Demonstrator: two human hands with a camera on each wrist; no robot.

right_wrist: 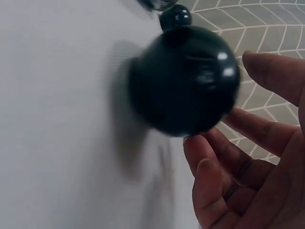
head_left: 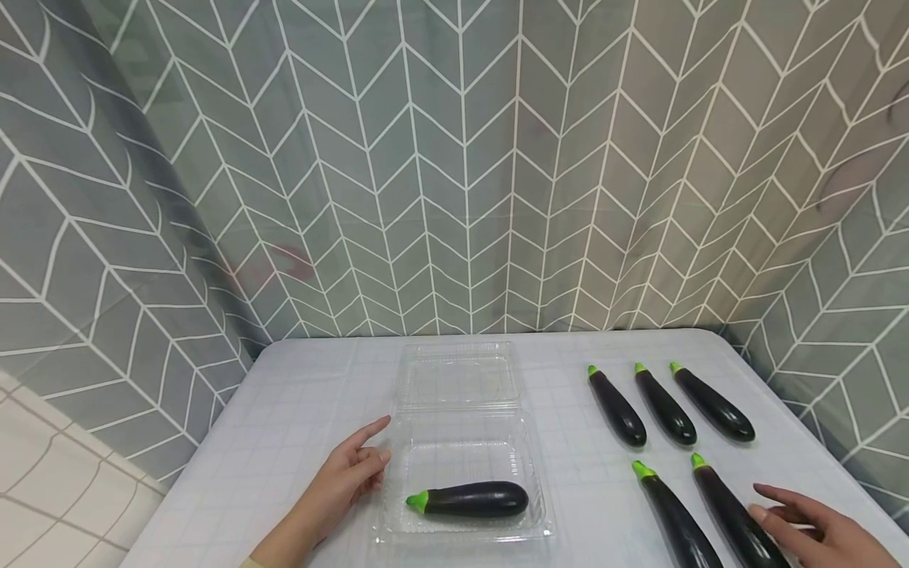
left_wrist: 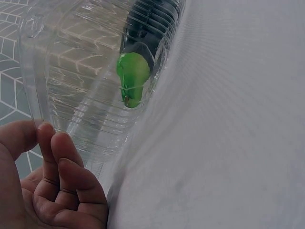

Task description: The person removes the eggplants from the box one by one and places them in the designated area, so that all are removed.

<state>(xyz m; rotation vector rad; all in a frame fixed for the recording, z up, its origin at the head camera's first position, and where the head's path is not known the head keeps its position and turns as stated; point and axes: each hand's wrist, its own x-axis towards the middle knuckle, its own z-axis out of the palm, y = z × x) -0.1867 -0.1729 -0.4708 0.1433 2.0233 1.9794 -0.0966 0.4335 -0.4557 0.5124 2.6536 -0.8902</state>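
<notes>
A dark eggplant with a green cap (head_left: 476, 499) lies crosswise inside an opened clear plastic clamshell container (head_left: 461, 426). At the container's left rim is my left hand (head_left: 344, 477); in the left wrist view its thumb and a fingertip pinch the rim, beside the eggplant's green cap (left_wrist: 133, 76). On the right, my right hand (head_left: 824, 525) is beside the nearer right eggplant (head_left: 738, 513), its fingers loosely bent. In the right wrist view the rounded end of an eggplant (right_wrist: 183, 86) is between thumb and fingers, with the thumb apart from it.
Another eggplant (head_left: 678, 513) lies just left of the one by my right hand. Three more, the left (head_left: 619, 409), middle (head_left: 666, 405) and right (head_left: 713, 404), form a row behind. A patterned curtain (head_left: 490, 173) hangs beyond the white-covered table (head_left: 319, 371).
</notes>
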